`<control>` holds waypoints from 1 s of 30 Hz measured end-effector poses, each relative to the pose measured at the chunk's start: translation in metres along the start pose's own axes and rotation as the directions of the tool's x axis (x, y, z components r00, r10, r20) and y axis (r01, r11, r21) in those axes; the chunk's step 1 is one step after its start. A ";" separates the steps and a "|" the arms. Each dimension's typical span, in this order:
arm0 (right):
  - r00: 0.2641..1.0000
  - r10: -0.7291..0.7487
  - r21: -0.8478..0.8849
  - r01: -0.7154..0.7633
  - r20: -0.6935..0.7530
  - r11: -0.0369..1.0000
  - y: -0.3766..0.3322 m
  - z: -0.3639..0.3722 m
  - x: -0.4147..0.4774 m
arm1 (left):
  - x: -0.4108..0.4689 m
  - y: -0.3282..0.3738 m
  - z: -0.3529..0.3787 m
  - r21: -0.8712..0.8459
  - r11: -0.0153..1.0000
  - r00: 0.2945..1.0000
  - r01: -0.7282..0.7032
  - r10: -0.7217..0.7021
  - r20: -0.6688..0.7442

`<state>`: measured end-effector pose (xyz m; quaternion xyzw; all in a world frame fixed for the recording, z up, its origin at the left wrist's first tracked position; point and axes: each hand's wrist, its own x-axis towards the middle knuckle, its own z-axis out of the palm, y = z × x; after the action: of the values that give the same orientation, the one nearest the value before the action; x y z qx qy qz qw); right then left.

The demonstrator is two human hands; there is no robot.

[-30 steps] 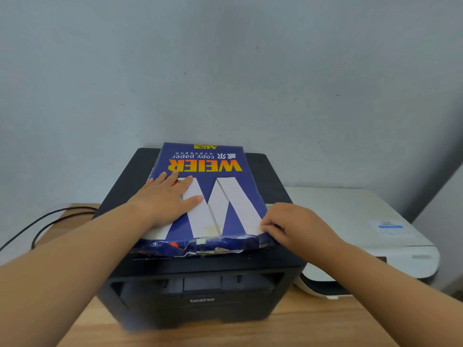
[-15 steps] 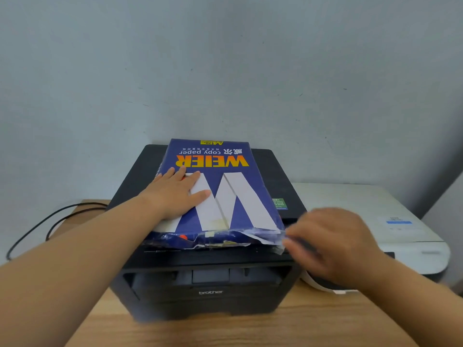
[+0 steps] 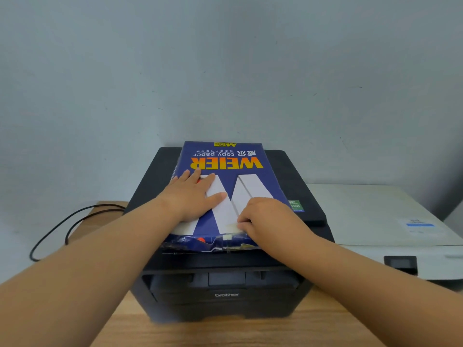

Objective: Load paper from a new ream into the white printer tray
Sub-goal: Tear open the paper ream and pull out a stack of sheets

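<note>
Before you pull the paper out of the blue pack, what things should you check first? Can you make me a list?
1. Blue ream lies flat on the black printer: ok.
2. Left hand pressing flat on the ream to steady it: ok.
3. Right hand has hold of the wrapper's near edge: cannot tell, the fingers curl there but hide the grip.
4. Near end of the wrapper torn open: ok, it looks crumpled and ripped.
5. Sheets free to slide out: cannot tell, no bare paper shows.
6. White printer tray open and ready: cannot tell, no tray is visible.
</note>
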<state>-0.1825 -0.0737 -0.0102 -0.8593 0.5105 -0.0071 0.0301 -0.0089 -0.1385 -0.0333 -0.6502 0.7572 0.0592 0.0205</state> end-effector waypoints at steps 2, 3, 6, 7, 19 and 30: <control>0.997 0.061 -0.002 -0.061 0.038 0.998 -0.001 0.000 0.008 | 0.000 0.000 0.000 -0.002 1.000 1.000 0.001 -0.001 0.000; 0.994 0.087 -0.020 -0.086 0.071 0.996 -0.002 0.000 0.011 | 0.000 0.000 0.000 -0.001 1.000 1.000 0.001 -0.001 -0.001; 0.999 0.039 0.015 -0.039 0.028 0.999 -0.004 -0.002 0.014 | -0.001 0.000 0.000 0.007 1.000 1.000 0.000 0.000 -0.001; 1.000 -0.002 0.002 0.002 0.003 1.000 -0.004 -0.002 0.008 | -0.001 0.001 -0.001 0.010 1.000 1.000 0.000 0.000 0.000; 0.832 -0.532 -0.323 0.466 -0.159 0.824 0.004 0.047 -0.073 | 0.000 0.000 -0.002 0.005 1.000 1.000 -0.003 0.003 0.019; 0.915 -0.297 0.054 0.323 -0.272 0.945 -0.030 -0.003 -0.008 | 0.009 -0.008 -0.010 0.038 0.997 0.985 -0.073 0.066 0.156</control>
<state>-0.1603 -0.0523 -0.0051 -0.9184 0.3663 -0.1494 0.0031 -0.0018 -0.1498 -0.0250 -0.6161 0.7767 0.0936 0.0914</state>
